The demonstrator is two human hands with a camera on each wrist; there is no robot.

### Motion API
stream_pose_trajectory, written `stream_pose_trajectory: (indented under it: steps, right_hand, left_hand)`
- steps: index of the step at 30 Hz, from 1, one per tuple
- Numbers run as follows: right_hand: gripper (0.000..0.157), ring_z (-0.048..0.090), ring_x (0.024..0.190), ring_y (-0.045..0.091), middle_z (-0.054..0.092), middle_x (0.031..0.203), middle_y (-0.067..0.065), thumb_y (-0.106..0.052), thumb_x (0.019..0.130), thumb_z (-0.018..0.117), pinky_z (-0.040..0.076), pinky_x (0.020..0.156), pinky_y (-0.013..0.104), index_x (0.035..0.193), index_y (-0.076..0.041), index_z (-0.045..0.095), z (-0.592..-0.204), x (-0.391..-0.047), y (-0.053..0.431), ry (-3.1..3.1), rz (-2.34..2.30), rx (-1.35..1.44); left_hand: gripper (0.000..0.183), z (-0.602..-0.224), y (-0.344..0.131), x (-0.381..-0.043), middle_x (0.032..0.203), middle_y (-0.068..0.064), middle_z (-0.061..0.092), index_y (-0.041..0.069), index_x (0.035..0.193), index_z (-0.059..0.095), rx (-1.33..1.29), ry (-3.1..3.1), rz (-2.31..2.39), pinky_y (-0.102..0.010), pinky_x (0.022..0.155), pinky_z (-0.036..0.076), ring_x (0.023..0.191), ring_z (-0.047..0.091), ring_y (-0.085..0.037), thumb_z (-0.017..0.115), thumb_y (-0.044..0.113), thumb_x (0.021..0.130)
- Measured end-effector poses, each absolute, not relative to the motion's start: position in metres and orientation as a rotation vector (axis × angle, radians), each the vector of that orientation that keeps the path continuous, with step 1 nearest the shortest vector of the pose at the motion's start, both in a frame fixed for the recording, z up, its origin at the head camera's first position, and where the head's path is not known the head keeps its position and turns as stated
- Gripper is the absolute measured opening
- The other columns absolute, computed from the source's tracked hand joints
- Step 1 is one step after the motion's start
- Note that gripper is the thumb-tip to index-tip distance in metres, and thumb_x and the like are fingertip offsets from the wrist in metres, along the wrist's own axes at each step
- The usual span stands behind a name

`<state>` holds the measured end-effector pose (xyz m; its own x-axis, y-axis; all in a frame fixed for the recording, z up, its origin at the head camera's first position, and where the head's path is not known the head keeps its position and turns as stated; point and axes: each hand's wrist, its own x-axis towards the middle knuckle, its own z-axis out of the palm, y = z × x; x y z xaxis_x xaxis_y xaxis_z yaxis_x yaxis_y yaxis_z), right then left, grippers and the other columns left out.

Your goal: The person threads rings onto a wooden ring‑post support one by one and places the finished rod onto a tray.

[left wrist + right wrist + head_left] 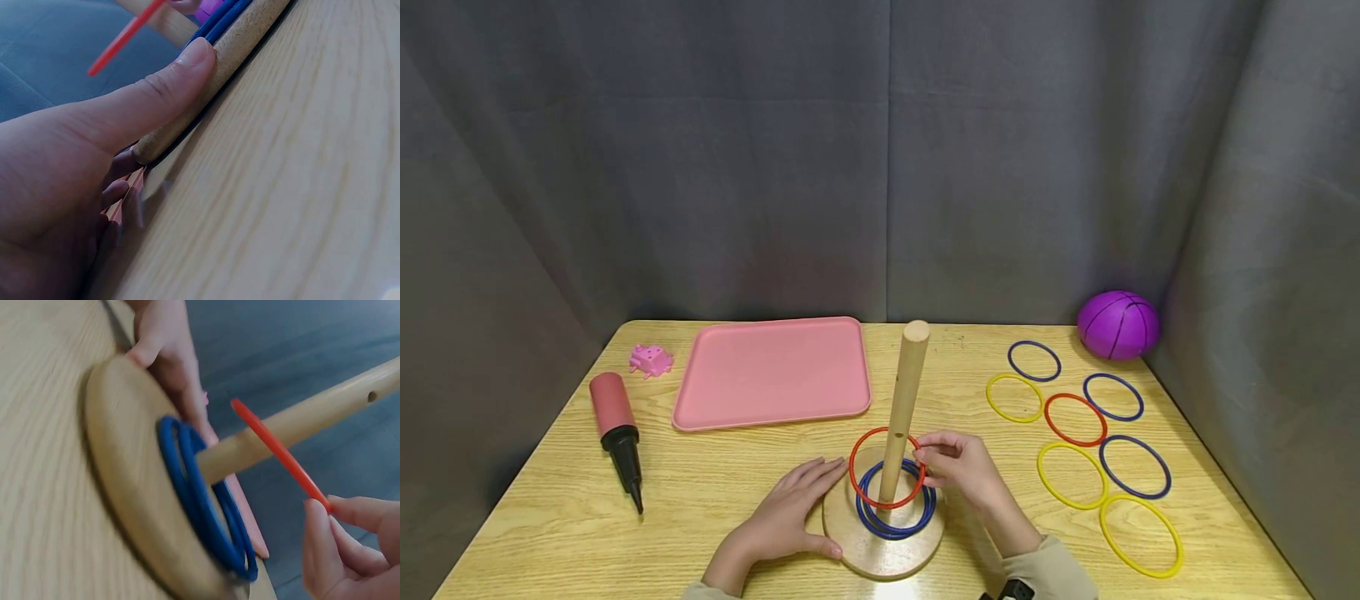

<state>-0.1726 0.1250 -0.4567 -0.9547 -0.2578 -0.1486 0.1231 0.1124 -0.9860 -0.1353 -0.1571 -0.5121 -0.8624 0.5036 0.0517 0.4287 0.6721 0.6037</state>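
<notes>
A red ring [852,467] circles the wooden pole [908,375], tilted and held above the base. My right hand [964,472] pinches its right side between thumb and fingertips, as the right wrist view also shows. Below it, two blue rings [891,536] lie around the foot of the pole on the round wooden base [886,563]. At the left rim of that base is my left hand [784,515], its fingers extended and spread. In the left wrist view its thumb [169,81] touches the base's edge; the other fingers are partly hidden.
On the right lie loose yellow, blue and red rings [1076,443], several in all, before a purple ball [1117,325]. A pink tray [771,375] sits behind my left hand. Farther left are a pink hand pump [613,408] with a black nozzle and a small pink toy [651,360].
</notes>
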Motion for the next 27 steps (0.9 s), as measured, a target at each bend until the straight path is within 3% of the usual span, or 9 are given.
stream_pose_trajectory:
  steps: [8,20,27]
  right_hand:
    - [0.020,0.064,0.073,0.006,0.071,0.085,0.020,0.000,0.089,0.063,0.059,0.058,0.026,0.103,0.012,0.067,-0.468,-0.174,0.127,2.394,-1.651,-0.308]
    - [0.012,0.066,0.072,0.010,0.071,0.085,0.015,0.004,0.082,0.070,0.058,0.054,0.024,0.094,0.004,0.070,-0.475,-0.173,0.124,2.578,-1.583,-0.250]
    - [0.014,0.067,0.070,0.014,0.070,0.083,0.015,0.005,0.082,0.069,0.057,0.053,0.024,0.095,0.006,0.070,-0.474,-0.175,0.131,2.627,-1.587,-0.240]
  left_hand:
    - [0.110,-0.510,-0.156,-0.135,0.157,-0.006,0.034,0.018,0.152,0.033,0.772,2.751,0.962,-0.068,0.113,0.021,0.145,0.026,-0.039,0.078,0.062,0.063]
    - [0.109,-0.512,-0.156,-0.135,0.157,-0.005,0.034,0.021,0.153,0.032,0.771,2.751,0.962,-0.066,0.113,0.021,0.145,0.025,-0.038,0.077,0.063,0.063]
    - [0.109,-0.512,-0.156,-0.134,0.157,-0.004,0.035,0.021,0.152,0.033,0.766,2.747,0.969,-0.066,0.114,0.021,0.145,0.025,-0.038,0.077,0.063,0.063]
